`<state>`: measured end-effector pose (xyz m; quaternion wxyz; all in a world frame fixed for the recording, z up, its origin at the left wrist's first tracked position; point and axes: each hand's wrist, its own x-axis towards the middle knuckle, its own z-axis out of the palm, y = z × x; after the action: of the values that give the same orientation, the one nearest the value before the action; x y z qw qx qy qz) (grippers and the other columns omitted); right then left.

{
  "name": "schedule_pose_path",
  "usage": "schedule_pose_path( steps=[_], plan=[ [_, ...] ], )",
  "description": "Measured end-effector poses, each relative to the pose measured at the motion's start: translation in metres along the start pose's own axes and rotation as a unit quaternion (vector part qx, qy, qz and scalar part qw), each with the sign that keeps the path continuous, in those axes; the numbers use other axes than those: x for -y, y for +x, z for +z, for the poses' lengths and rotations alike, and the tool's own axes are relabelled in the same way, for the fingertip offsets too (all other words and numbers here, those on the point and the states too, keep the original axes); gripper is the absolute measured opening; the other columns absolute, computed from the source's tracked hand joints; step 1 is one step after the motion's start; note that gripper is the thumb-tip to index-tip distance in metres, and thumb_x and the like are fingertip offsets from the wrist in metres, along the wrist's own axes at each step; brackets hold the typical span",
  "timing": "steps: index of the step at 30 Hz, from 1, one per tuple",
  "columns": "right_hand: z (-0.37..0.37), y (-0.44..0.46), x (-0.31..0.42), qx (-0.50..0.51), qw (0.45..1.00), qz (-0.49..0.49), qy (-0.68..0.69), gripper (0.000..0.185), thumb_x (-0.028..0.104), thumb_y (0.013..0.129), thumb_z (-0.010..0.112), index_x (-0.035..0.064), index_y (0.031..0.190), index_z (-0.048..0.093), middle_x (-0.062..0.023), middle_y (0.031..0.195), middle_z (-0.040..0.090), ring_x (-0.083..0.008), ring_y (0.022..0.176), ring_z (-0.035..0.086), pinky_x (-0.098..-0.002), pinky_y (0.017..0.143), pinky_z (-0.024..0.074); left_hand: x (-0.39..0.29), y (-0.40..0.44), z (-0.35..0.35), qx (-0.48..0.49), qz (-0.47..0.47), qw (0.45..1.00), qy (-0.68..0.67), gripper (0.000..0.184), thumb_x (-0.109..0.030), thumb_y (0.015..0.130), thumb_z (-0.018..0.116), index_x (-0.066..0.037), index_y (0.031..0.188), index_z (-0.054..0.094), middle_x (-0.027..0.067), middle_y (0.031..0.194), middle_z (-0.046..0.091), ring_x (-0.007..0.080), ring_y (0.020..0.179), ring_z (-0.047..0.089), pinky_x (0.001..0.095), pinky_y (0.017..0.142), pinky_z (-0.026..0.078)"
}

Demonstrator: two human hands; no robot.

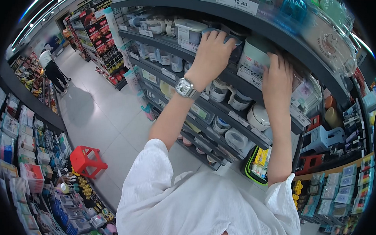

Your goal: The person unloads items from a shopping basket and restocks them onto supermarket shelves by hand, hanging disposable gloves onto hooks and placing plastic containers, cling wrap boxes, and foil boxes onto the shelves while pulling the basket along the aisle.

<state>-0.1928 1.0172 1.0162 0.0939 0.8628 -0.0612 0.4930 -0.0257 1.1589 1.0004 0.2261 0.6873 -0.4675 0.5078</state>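
Observation:
My left hand (212,51), with a square-faced watch (184,87) on its wrist, reaches onto an upper shelf. Its fingers curl over a blue-grey container (234,39), mostly hidden behind them. Just left of it sits a clear box with a white lid (191,26). My right hand (278,75) lies against the right side of a pale green-white container (254,53) on the same shelf, fingers stretched upward. Below that container is a price tag reading 10.80 (249,76). Clear plastic packaging (306,93) stands to the right of this hand.
Lower shelves hold mugs (218,90) and a white pot (258,116). A black basket with green trim (255,164) stands on the floor below. A red stool (87,161) is at the left aisle edge. One person (52,65) stands farther down the aisle.

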Motion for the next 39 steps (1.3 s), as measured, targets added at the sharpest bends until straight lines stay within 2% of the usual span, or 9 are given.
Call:
schedule_pose_path(
  steps=[10,14,20,22,24,26,28,30,39],
  plan=[
    [-0.008,-0.007,0.009,-0.039,0.998,0.021,0.053,0.044,0.008,0.090,0.069,0.0019,0.131,0.054,-0.0206,0.133,0.056,-0.0399,0.126,0.052,-0.0509,0.110,0.0391,-0.024,-0.005,-0.023,-0.064,-0.024,0.998,-0.010,0.027,-0.016,0.091,0.066,-0.002,0.114,0.065,0.0154,0.116,0.064,0.0350,0.116,0.057,0.0454,0.104,0.041],
    [-0.026,-0.041,0.021,-0.119,0.978,-0.048,0.163,0.037,-0.007,0.081,0.070,-0.0018,0.116,0.062,-0.0200,0.125,0.061,-0.0396,0.113,0.061,-0.0466,0.097,0.0500,-0.057,-0.040,-0.054,-0.091,-0.066,0.969,-0.219,0.030,-0.001,0.084,0.070,-0.003,0.114,0.065,0.0158,0.118,0.065,0.0352,0.110,0.061,0.0427,0.096,0.048],
    [0.010,-0.181,0.020,0.112,0.941,-0.023,0.318,0.022,-0.007,0.075,0.071,-0.0005,0.095,0.062,-0.0167,0.090,0.064,-0.0373,0.080,0.063,-0.0428,0.070,0.0524,-0.113,-0.214,-0.043,0.127,-0.233,0.900,-0.346,0.027,0.000,0.085,0.068,-0.001,0.112,0.063,0.0155,0.103,0.066,0.0348,0.091,0.065,0.0400,0.080,0.053],
    [0.039,-0.259,0.006,0.243,0.917,0.052,0.311,0.015,-0.002,0.081,0.069,-0.0005,0.095,0.062,-0.0190,0.087,0.064,-0.0387,0.079,0.063,-0.0458,0.067,0.0498,-0.141,-0.307,-0.031,0.290,-0.418,0.790,-0.342,0.034,-0.006,0.091,0.065,0.000,0.123,0.057,0.0198,0.108,0.063,0.0379,0.098,0.064,0.0420,0.085,0.052],
    [0.067,-0.373,-0.018,0.360,0.877,0.157,0.278,0.011,0.004,0.087,0.065,-0.0008,0.096,0.063,-0.0215,0.089,0.065,-0.0415,0.082,0.063,-0.0492,0.070,0.0490,-0.165,-0.468,-0.017,0.450,-0.440,0.731,-0.262,0.050,-0.023,0.091,0.069,0.005,0.129,0.052,0.0310,0.121,0.059,0.0445,0.118,0.055,0.0490,0.101,0.046],
    [0.078,-0.542,-0.053,0.501,0.806,0.266,0.167,0.025,0.019,0.088,0.068,-0.0010,0.103,0.065,-0.0251,0.098,0.068,-0.0460,0.093,0.064,-0.0521,0.081,0.0517,-0.178,-0.555,-0.037,0.658,-0.422,0.585,-0.216,0.059,-0.042,0.090,0.065,0.008,0.122,0.060,0.0328,0.119,0.063,0.0467,0.113,0.061,0.0511,0.095,0.051],
    [0.048,-0.703,-0.083,0.721,0.660,0.202,0.065,0.051,0.036,0.083,0.073,0.0005,0.119,0.066,-0.0288,0.118,0.066,-0.0435,0.112,0.063,-0.0491,0.097,0.0512,-0.182,-0.554,-0.070,0.727,-0.437,0.473,-0.238,0.061,-0.050,0.088,0.066,0.005,0.113,0.064,0.0303,0.113,0.068,0.0437,0.108,0.066,0.0498,0.090,0.054],
    [-0.001,-0.744,-0.076,0.807,0.437,0.390,0.077,0.051,0.037,0.083,0.074,-0.0033,0.113,0.068,-0.0269,0.116,0.067,-0.0355,0.111,0.065,-0.0434,0.096,0.0517,-0.197,-0.608,-0.080,0.713,-0.436,0.486,-0.254,0.060,-0.051,0.089,0.064,0.004,0.113,0.065,0.0287,0.110,0.070,0.0435,0.104,0.068,0.0498,0.089,0.054],
    [-0.118,-0.833,-0.070,0.559,0.417,0.706,0.124,0.036,0.026,0.087,0.069,-0.0086,0.096,0.070,-0.0240,0.093,0.071,-0.0374,0.085,0.070,-0.0463,0.077,0.0564,-0.227,-0.663,-0.037,0.761,-0.331,0.505,-0.238,0.044,-0.039,0.090,0.061,0.002,0.104,0.071,0.0273,0.106,0.071,0.0424,0.102,0.069,0.0512,0.087,0.055]
  ],
)
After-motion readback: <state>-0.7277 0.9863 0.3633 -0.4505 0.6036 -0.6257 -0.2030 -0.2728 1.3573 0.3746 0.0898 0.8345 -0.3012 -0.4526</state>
